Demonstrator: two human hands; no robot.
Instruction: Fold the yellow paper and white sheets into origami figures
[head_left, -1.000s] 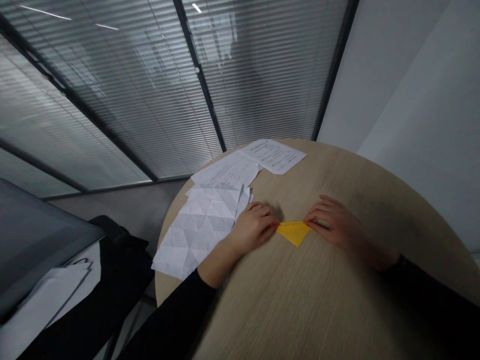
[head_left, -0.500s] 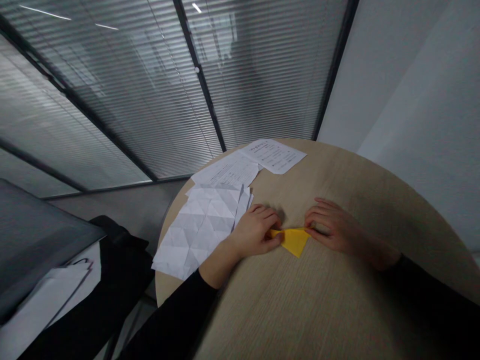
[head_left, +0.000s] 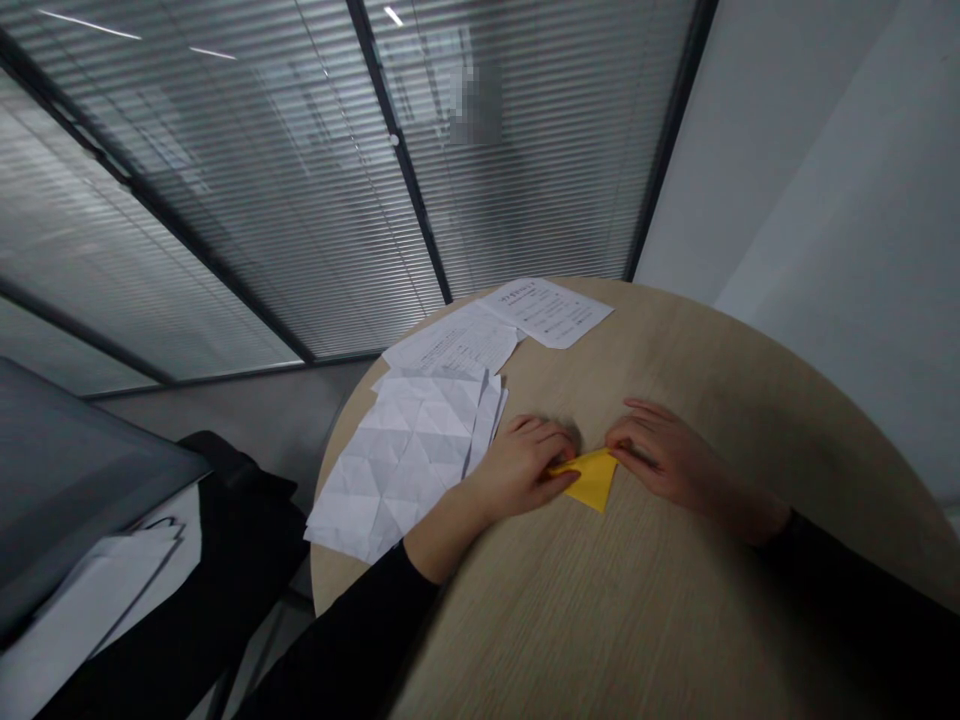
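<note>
A small piece of folded yellow paper is between my two hands, just over the wooden table, one corner pointing toward me. My left hand grips its left end, with the thumb on the near side and the fingers curled behind. At the upper right corner, my right hand pinches the paper between thumb and fingertips. Part of the yellow paper's left side is hidden under my left hand.
Creased white sheets lie on the round table left of my hands. Printed pages overlap behind them at the far edge. A dark chair or bag with papers stands at lower left. Glass panels with blinds rise behind.
My left hand has shifted slightly right and toward me, covering more of the yellow paper. The paper's right corner is tilted up a little, and my right hand has edged left.
</note>
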